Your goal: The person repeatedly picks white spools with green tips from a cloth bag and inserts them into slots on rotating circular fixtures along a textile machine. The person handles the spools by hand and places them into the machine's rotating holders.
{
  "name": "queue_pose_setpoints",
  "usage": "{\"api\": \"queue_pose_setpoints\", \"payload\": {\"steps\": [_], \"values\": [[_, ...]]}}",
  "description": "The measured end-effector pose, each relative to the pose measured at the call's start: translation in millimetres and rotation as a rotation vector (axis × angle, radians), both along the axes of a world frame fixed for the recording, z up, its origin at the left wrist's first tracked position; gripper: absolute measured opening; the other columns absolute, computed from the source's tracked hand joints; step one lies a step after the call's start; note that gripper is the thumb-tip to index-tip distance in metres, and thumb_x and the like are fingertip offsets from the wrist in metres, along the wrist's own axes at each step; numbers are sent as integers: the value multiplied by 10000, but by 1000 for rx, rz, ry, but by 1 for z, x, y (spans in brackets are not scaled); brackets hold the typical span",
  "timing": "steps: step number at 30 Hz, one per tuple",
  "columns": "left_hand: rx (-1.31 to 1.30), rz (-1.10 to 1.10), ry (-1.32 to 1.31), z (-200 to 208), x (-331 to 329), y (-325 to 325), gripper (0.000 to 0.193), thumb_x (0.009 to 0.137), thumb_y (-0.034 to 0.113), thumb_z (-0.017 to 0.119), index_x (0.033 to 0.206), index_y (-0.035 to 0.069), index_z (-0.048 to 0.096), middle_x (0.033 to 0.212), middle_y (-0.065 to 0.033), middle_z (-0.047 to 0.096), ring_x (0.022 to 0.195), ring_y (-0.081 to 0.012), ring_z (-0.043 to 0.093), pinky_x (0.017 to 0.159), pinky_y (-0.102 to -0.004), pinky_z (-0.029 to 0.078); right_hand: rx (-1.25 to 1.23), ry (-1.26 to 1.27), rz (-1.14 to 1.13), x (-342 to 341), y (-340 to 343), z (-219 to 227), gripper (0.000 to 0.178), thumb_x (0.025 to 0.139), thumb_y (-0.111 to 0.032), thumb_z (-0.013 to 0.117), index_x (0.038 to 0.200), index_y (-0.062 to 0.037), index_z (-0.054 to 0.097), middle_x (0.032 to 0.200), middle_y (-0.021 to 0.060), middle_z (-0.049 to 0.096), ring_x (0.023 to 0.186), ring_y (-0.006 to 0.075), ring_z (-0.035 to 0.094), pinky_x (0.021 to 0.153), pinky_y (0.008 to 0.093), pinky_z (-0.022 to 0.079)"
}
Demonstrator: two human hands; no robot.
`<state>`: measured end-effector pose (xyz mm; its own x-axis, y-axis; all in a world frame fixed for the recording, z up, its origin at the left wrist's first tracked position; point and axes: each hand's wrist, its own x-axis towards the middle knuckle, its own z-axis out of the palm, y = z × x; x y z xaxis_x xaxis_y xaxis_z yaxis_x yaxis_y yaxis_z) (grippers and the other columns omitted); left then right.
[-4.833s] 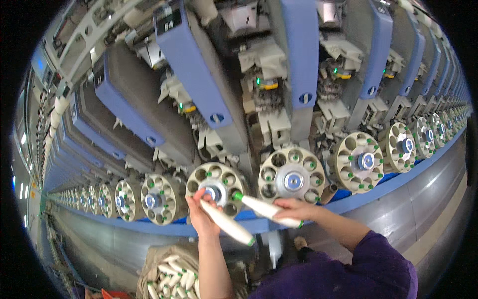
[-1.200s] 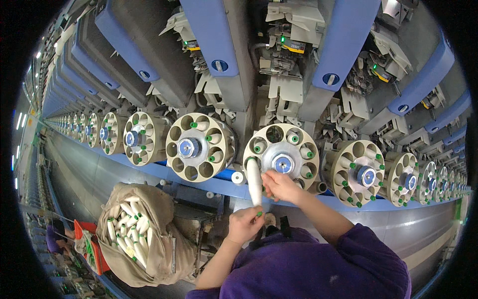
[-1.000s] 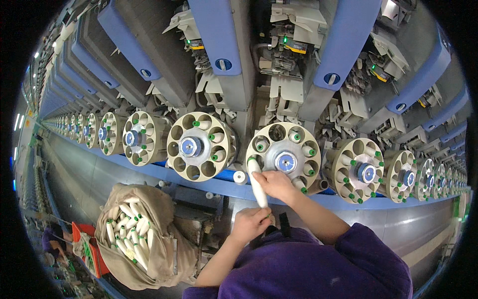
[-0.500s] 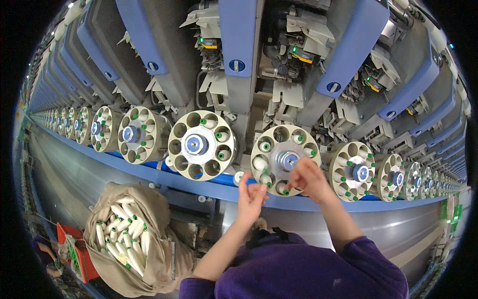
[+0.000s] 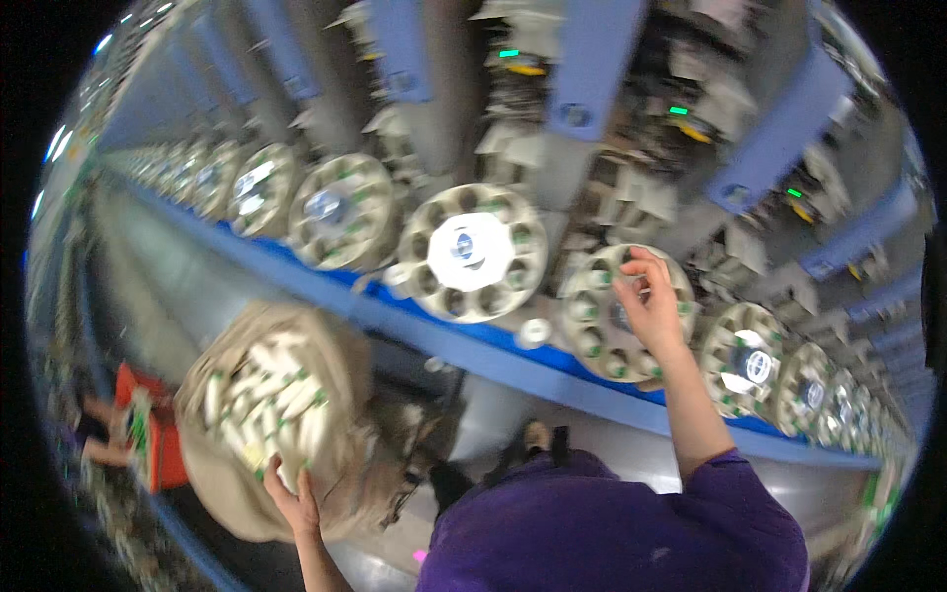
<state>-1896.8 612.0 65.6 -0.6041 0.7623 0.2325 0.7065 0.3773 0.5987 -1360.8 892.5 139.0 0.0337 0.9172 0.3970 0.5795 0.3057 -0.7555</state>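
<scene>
My left hand (image 5: 294,501) is at the near edge of a beige cloth sack (image 5: 212,493) full of white yarn bobbins (image 5: 266,400) with green tips. Its thumb and fingers are on either side of one white bobbin (image 5: 287,477). At the right, my right hand (image 5: 653,311) is in front of a round cream bobbin magazine (image 5: 612,363), covering part of its face. The fingers are loosely bent and apart, and I see nothing between them. Green bobbin tips show in several of that magazine's pockets. Motion blurs the picture.
More round magazines, such as one with a shiny hub (image 5: 523,286), line a blue rail (image 5: 473,340). Blue and grey machine units (image 5: 592,69) rise behind them. A red crate (image 5: 166,449) stands left of the sack, with another person's arm (image 5: 107,454) beside it.
My left hand has gone from the magazine down to the sack. My right hand has moved up across the magazine's face. The view has turned, with the machine row now tilting down to the right.
</scene>
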Motion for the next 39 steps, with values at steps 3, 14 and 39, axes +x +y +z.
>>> {"api": "queue_pose_setpoints", "payload": {"steps": [3,14,39], "values": [[-638,-59,-180,28,-53,-90,672,728,460,719,1219,26,571,1294,-210,493,1182,-375,471,1032,-447,355,-243,206,438,-116,-16,-1,146,866,-116,659,988,-75,590,1170,82,585,792,109,574,709,261,480],[-750,-384,455,33,-89,-98,753,549,332,855,1186,122,513,1357,-99,405,1372,-380,240,1093,-629,162,66,-523,1498,-464,-178,-92,435,812,-396,656,1122,-113,540,965,133,659,914,300,639,852,432,461],[-456,226,-240,18,-108,-120,154,809,124,601,903,13,652,775,-165,657,767,-344,652,711,-393,514,-64,-677,1119,-404,-81,-140,475,700,-76,600,1172,-122,576,1249,66,526,1197,263,456,946,427,336]]}}
